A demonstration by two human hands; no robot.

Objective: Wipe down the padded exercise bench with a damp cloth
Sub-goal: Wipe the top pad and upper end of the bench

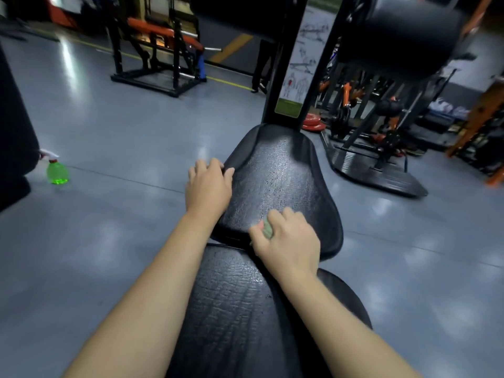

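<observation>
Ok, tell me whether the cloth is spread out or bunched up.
Bunched: the cloth shows as a small wad inside the right hand, fingers curled.

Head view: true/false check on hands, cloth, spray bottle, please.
1. The right hand grips the cloth on the seat pad. True.
2. The left hand holds the spray bottle. False: it holds the seat pad's left edge; the spray bottle stands on the floor.
3. The spray bottle is green. True.
4. The cloth is at the seat pad's far end, by the upright post. False: it is at the near end, close to the back pad.
</observation>
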